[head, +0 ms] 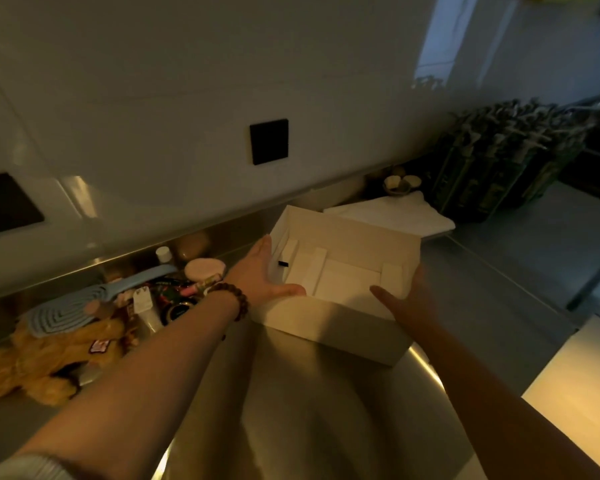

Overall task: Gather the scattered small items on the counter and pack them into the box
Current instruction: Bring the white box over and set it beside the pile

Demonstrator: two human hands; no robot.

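An open white cardboard box (340, 327) stands on the steel counter in the middle of the head view, with white inserts and a small black tab inside. My left hand (264, 271), a bead bracelet on its wrist, lies flat against the box's left wall with the thumb over the front rim. My right hand (409, 299) presses the box's right side, thumb inside the rim. To the left lies a heap of small items: a blue hairbrush (84, 303), a white charger plug (142, 299), a round pink-lidded jar (204, 269), a black tin (177, 311) and a golden plush toy (56, 355).
A white lid or folded white sheet (395, 213) lies behind the box. A small bowl (397, 185) and a dark green patterned pack (499, 168) stand at the back right. A wall with a black socket plate (269, 142) borders the counter. A small white-capped bottle (163, 254) stands by the wall.
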